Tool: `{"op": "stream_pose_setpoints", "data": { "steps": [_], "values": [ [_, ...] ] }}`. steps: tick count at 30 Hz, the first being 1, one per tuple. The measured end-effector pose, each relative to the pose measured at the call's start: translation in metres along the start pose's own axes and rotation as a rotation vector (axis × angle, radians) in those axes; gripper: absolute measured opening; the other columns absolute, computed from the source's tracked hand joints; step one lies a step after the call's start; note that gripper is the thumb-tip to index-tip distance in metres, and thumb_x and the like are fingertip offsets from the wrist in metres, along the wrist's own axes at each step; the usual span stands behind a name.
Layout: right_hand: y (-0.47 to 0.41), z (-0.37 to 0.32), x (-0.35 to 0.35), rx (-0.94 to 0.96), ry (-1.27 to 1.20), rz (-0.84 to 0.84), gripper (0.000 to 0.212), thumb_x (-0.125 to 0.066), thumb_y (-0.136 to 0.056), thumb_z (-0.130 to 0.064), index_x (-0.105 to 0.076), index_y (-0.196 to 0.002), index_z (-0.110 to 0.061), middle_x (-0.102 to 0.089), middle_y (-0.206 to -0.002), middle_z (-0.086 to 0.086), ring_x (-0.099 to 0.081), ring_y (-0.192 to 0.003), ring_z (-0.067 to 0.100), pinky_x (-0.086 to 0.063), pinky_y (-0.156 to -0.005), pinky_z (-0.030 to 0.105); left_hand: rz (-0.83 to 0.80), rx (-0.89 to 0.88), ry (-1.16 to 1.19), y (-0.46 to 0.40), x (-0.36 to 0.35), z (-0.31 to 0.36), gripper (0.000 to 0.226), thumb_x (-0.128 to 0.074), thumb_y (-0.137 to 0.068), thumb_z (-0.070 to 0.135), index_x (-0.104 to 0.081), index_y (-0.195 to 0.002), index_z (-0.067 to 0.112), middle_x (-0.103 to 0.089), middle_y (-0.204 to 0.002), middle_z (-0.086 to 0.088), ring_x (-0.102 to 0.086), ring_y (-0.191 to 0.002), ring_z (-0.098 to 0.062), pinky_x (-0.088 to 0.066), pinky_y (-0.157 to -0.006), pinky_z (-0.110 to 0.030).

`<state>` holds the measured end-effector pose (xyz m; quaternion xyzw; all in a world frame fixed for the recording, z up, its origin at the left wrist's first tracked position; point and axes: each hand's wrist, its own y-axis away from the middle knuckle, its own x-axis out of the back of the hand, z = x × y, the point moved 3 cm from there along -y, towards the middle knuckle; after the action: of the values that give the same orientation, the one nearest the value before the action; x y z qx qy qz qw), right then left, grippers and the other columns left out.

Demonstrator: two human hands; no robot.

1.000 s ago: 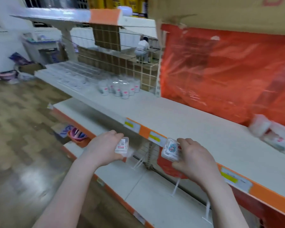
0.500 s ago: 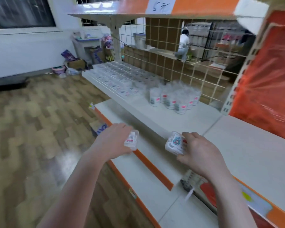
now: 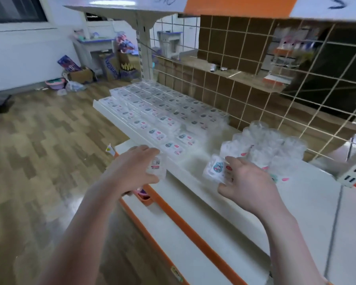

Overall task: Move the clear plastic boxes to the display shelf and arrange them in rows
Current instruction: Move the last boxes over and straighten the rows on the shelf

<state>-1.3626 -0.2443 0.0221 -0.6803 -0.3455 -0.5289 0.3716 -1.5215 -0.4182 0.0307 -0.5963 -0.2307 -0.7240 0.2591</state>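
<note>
My left hand grips a small clear plastic box with a barcode label, just off the front edge of the white display shelf. My right hand holds another clear box with a cartoon sticker, low over the shelf. Beyond the hands, many clear boxes lie flat in neat rows along the shelf's left part. A loose cluster of upright clear boxes stands right behind my right hand.
A wire grid back panel closes the shelf's far side, and an upper shelf hangs overhead. A lower white shelf with an orange edge sticks out below. Cardboard boxes and a small table stand across the wooden floor.
The view has swung left along the shelf toward the rows of boxes. Both hands, each still holding a box, have moved up and forward to the shelf edge.
</note>
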Motion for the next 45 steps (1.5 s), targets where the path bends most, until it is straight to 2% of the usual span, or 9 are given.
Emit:
{"op": "stream_pose_setpoints", "data": {
  "steps": [3, 5, 8, 12, 19, 25, 29, 36, 45],
  "values": [
    [-0.029, -0.021, -0.013, -0.068, 0.019, -0.017, 0.052, -0.057, -0.078, -0.038, -0.046, -0.125, -0.019, -0.052, -0.116, 0.0, -0.05, -0.109, 0.021, -0.033, -0.071, 0.027, -0.012, -0.049, 0.003, -0.032, 0.005, -0.038, 0.071, -0.067, -0.082, 0.036, -0.032, -0.142, 0.026, -0.045, -0.132, 0.004, -0.042, -0.118, -0.014, -0.038, -0.086, -0.028],
    [-0.047, -0.035, -0.02, -0.141, 0.029, -0.016, 0.04, -0.057, -0.077, -0.037, -0.049, -0.111, -0.018, -0.05, -0.101, -0.001, -0.051, -0.104, 0.021, -0.029, -0.067, 0.025, -0.018, -0.097, 0.018, -0.054, 0.007, -0.065, 0.071, -0.066, -0.083, 0.038, -0.03, -0.143, 0.027, -0.043, -0.136, 0.006, -0.041, -0.121, -0.014, -0.037, -0.091, -0.027],
    [-0.07, -0.06, -0.031, -0.266, 0.04, -0.016, 0.029, -0.057, -0.077, -0.037, -0.04, -0.093, -0.019, -0.039, -0.088, -0.002, -0.051, -0.099, 0.021, -0.027, -0.065, 0.025, -0.032, -0.206, 0.015, -0.088, 0.012, -0.101, 0.074, -0.068, -0.082, 0.039, -0.029, -0.145, 0.027, -0.039, -0.144, 0.006, -0.038, -0.129, -0.013, -0.035, -0.104, -0.03],
    [-0.099, -0.083, -0.043, -0.394, 0.015, -0.055, 0.052, -0.06, -0.078, -0.035, -0.047, -0.124, -0.015, -0.052, -0.108, 0.004, -0.051, -0.106, 0.024, -0.034, -0.071, 0.027, -0.083, -0.345, -0.065, -0.129, 0.019, -0.134, 0.076, -0.066, -0.082, 0.044, -0.028, -0.146, 0.026, -0.034, -0.149, 0.004, -0.034, -0.134, -0.015, -0.032, -0.109, -0.032],
    [-0.133, -0.091, -0.042, -0.54, 0.026, -0.1, 0.06, -0.06, -0.08, -0.032, -0.041, -0.134, -0.014, -0.047, -0.129, 0.008, -0.046, -0.118, 0.025, -0.038, -0.085, 0.029, -0.161, -0.504, -0.065, -0.168, 0.022, -0.15, 0.077, -0.064, -0.084, 0.045, -0.024, -0.147, 0.027, -0.029, -0.151, 0.004, -0.029, -0.136, -0.014, -0.028, -0.107, -0.027],
    [-0.163, -0.087, -0.045, -0.494, 0.025, -0.152, 0.065, -0.06, -0.08, -0.029, -0.037, -0.139, -0.014, -0.036, -0.142, 0.005, -0.048, -0.116, 0.024, -0.046, -0.087, 0.031, -0.17, -0.518, -0.017, -0.189, 0.019, -0.15, 0.074, -0.064, -0.084, 0.043, -0.025, -0.146, 0.028, -0.03, -0.149, 0.006, -0.029, -0.135, -0.013, -0.028, -0.104, -0.026],
    [-0.174, -0.085, -0.052, -0.443, 0.033, -0.159, 0.066, -0.06, -0.08, -0.029, -0.037, -0.14, -0.015, -0.034, -0.144, 0.005, -0.038, -0.126, 0.025, -0.04, -0.1, 0.033, -0.195, -0.511, -0.03, -0.198, 0.014, -0.148, 0.075, -0.063, -0.085, 0.045, -0.024, -0.147, 0.028, -0.029, -0.15, 0.006, -0.028, -0.136, -0.013, -0.028, -0.106, -0.027],
    [-0.179, -0.08, -0.062, -0.355, -0.019, -0.092, 0.065, -0.057, -0.085, -0.027, -0.031, -0.144, -0.025, -0.037, -0.143, 0.0, -0.032, -0.13, 0.018, -0.034, -0.101, 0.028, -0.198, -0.489, -0.039, -0.205, 0.008, -0.149, 0.075, -0.063, -0.085, 0.046, -0.024, -0.147, 0.028, -0.029, -0.15, 0.008, -0.029, -0.136, -0.012, -0.029, -0.107, -0.028],
    [-0.167, -0.071, -0.069, -0.318, -0.053, 0.099, 0.047, -0.062, -0.086, -0.024, -0.052, -0.132, -0.022, -0.05, -0.13, -0.002, -0.044, -0.121, 0.02, -0.034, -0.094, 0.025, -0.176, -0.489, -0.005, -0.209, 0.009, -0.147, 0.075, -0.064, -0.084, 0.045, -0.026, -0.147, 0.027, -0.03, -0.15, 0.008, -0.029, -0.136, -0.011, -0.028, -0.108, -0.027]
  ]
}}
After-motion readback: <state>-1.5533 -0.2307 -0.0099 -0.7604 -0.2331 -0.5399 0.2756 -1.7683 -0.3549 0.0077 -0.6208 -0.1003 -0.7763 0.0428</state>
